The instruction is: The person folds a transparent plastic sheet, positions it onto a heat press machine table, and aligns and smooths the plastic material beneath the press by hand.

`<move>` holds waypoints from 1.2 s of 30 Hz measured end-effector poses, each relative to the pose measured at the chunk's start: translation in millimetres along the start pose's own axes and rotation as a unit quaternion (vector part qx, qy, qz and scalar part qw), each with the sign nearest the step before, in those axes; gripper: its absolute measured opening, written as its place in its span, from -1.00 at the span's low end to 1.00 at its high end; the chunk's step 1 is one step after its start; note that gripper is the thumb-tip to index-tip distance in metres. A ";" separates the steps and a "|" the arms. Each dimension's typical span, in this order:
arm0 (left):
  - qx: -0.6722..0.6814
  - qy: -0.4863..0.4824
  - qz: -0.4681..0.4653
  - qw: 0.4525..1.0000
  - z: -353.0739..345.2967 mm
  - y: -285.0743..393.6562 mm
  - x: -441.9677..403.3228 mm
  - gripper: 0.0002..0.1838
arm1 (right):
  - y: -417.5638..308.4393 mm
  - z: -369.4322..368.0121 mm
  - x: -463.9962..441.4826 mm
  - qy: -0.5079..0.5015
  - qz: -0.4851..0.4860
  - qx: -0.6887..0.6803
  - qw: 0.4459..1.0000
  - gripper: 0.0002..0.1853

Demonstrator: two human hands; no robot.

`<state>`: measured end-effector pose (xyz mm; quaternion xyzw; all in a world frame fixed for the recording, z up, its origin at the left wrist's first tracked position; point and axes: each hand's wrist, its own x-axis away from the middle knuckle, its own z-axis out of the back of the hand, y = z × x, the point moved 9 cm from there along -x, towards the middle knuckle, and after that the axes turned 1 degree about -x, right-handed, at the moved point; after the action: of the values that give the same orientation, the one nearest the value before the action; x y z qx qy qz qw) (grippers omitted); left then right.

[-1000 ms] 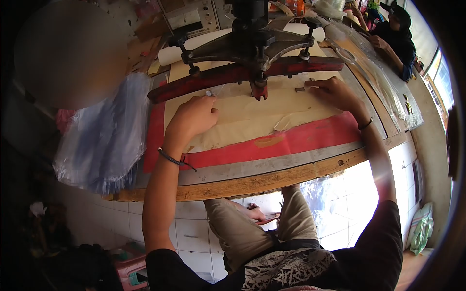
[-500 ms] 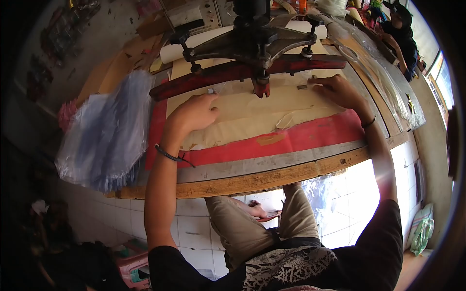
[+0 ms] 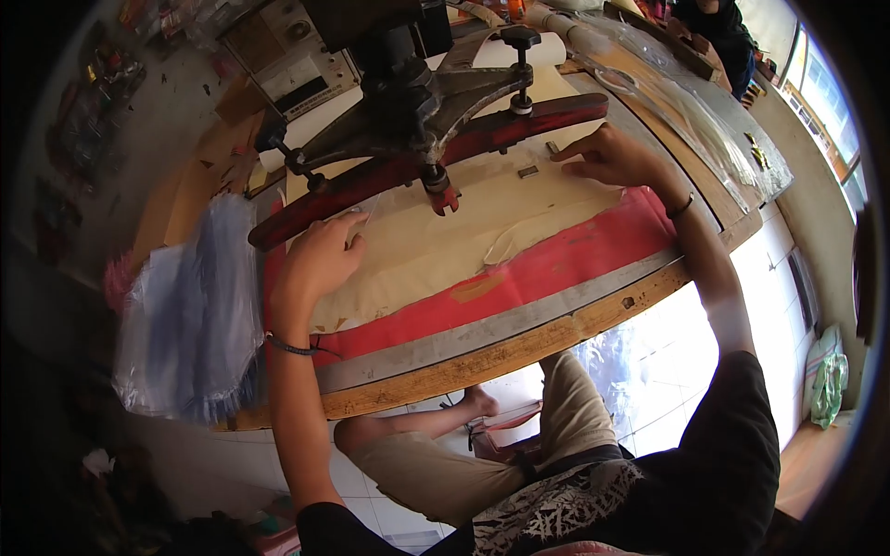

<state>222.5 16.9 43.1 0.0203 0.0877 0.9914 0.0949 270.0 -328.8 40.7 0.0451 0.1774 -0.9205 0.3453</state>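
My left hand (image 3: 323, 258) rests on the yellowish sheet (image 3: 417, 255) beneath the left part of a curved red press bar (image 3: 473, 139). Its index finger reaches forward and its thumb stands apart; a thin clear plastic edge shows by the fingertip. Near the bar's right end is my right hand (image 3: 616, 159), index finger and thumb spread. The index fingertip is close to a small metal piece (image 3: 553, 148), and another small metal block (image 3: 528, 171) lies on the sheet nearby. Neither hand visibly grips anything. Red material (image 3: 556, 259) runs along the sheet's front.
A stack of clear plastic sheets (image 3: 190, 324) hangs over the table's left side. The black press head (image 3: 399, 93) stands above the middle. Behind it is a control box (image 3: 292, 56). Long clear plastic strips (image 3: 700, 139) lie at right. Another person (image 3: 714, 37) is at the far right.
My view has turned, so the table and bar now slant up to the right. Both hands stay near the bar, fingers still apart. One of my legs has swung out to the left.
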 end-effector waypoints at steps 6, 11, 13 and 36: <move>0.032 -0.009 -0.025 0.999 -6.9 3.5 -2.2 -0.60 | 4.6 -2.9 -0.7 0.000 -0.005 -0.017 1.000 -0.77; 0.040 -0.033 -0.018 0.998 -2.7 8.5 0.2 -0.61 | 8.7 -5.0 -1.1 -0.002 -0.010 -0.004 1.000 -0.75; 0.041 -0.035 -0.018 0.998 -5.3 4.4 -1.1 -0.61 | 6.8 -3.5 -0.4 -0.014 -0.027 0.002 1.000 -0.75; 0.113 -0.126 -0.102 0.980 -24.4 11.8 6.9 -0.47 | 10.6 -2.0 -4.3 0.033 0.029 -0.052 0.998 -0.48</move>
<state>212.1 2.6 21.4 0.1468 0.1884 0.9496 0.2028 280.0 -332.8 36.6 0.0627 0.2346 -0.8976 0.3679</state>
